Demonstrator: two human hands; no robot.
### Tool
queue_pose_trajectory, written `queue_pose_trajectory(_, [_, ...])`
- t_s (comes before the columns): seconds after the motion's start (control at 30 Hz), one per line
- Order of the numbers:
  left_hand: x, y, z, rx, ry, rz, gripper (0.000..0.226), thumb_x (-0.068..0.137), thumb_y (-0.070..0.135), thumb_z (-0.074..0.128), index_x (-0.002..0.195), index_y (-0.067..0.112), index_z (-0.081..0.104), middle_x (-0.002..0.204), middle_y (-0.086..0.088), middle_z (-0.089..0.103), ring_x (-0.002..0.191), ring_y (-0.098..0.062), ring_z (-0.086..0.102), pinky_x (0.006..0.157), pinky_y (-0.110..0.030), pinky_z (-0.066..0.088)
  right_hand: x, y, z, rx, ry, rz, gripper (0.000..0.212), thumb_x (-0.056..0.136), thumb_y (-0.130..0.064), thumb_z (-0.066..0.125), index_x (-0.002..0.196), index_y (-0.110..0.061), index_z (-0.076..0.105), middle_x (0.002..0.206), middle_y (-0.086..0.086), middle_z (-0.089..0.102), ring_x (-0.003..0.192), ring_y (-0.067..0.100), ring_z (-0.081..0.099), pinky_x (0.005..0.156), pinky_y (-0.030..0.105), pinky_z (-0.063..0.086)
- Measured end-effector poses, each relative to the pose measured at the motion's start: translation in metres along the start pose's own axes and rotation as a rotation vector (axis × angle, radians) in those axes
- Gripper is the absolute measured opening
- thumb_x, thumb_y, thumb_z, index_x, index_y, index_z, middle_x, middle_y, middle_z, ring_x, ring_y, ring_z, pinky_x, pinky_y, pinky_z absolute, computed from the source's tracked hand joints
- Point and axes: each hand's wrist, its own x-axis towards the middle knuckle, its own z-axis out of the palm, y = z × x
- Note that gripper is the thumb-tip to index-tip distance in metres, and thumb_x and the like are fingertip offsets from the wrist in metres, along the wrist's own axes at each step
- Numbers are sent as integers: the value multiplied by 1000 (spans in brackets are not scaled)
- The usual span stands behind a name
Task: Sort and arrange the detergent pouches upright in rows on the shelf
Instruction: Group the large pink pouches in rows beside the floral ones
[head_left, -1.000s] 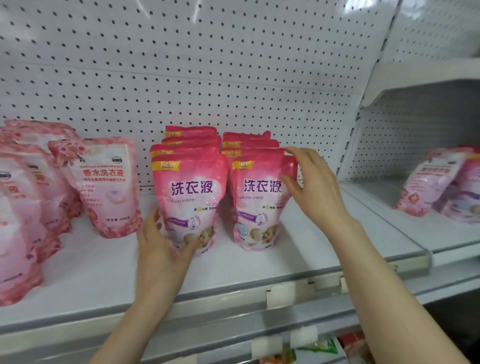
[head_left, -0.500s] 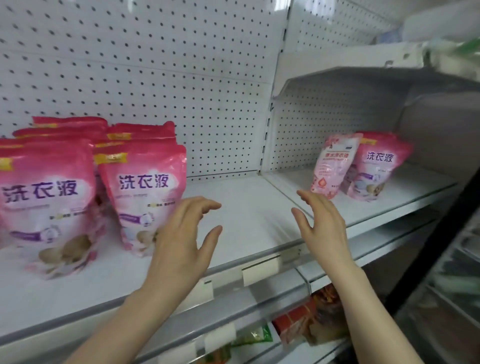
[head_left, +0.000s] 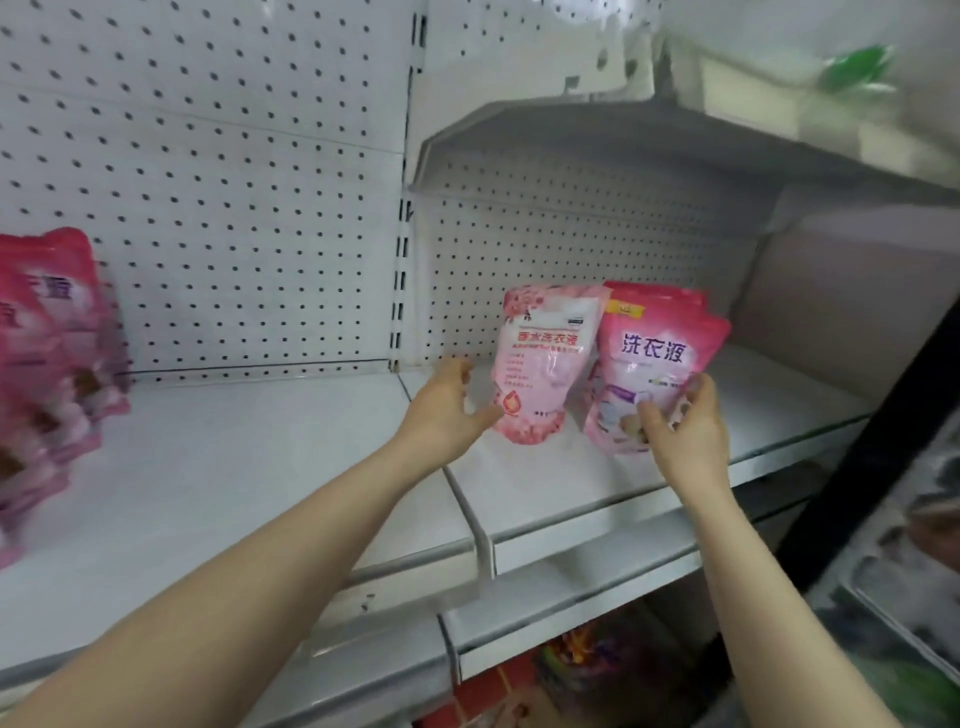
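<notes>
On the right shelf section (head_left: 597, 499) stand a pale pink pouch (head_left: 545, 358) and, right of it, a darker pink pouch (head_left: 654, 364) with more of its kind behind it. My left hand (head_left: 447, 410) is open at the pale pouch's lower left edge, thumb touching it. My right hand (head_left: 680, 426) has its fingers on the darker pouch's lower front and grips it. At the far left of the left shelf (head_left: 249, 467) stands a blurred row of dark pink pouches (head_left: 47, 374).
White pegboard (head_left: 234, 208) backs both sections. An upper shelf (head_left: 675, 150) overhangs the right section. A vertical post (head_left: 400, 249) and a step in the shelf edge divide the sections. Colourful goods (head_left: 571, 670) lie on the lower shelf; a dark frame (head_left: 883, 431) runs down the right.
The view has swung right. Both hands left the dark pink rows on the left section and reached to the two pouches on the right section, the right hand closing on the darker one.
</notes>
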Motion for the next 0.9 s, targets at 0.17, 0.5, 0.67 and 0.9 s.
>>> queue_pose_trajectory(0.17, [38, -4, 31, -8, -12, -96, 70, 93, 35, 63, 149, 9, 30, 151, -10, 42, 134, -28, 45, 107, -37, 41, 35, 25, 25, 216, -67, 222, 69, 85, -22, 75, 140, -9, 36, 127, 11, 59, 110, 27, 61, 89, 31, 46])
queue_pose_trajectory(0.5, [64, 2, 37, -37, 5, -49, 35, 93, 33, 62, 124, 17, 59, 116, -7, 69, 102, -26, 66, 88, -41, 55, 30, 33, 49, 310, -74, 240, 45, 70, -29, 87, 105, -30, 59, 101, -4, 69, 94, 22, 67, 88, 42, 56])
queue_pose_trajectory(0.67, [46, 9, 29, 57, -177, 66, 56, 75, 40, 80, 122, 27, 53, 78, 10, 65, 77, -13, 63, 69, -28, 50, 16, 23, 55, 319, -128, 236, 32, 67, -37, 87, 82, -37, 58, 86, -14, 69, 83, 19, 68, 82, 42, 58])
queue_pose_trajectory(0.9, [39, 14, 32, 37, -105, 147, 40, 84, 20, 70, 118, 19, 52, 90, 4, 57, 86, -18, 61, 84, -38, 53, 9, 17, 46, 276, -211, 216, 45, 72, -43, 83, 109, -27, 62, 101, -1, 72, 90, 24, 71, 79, 49, 60])
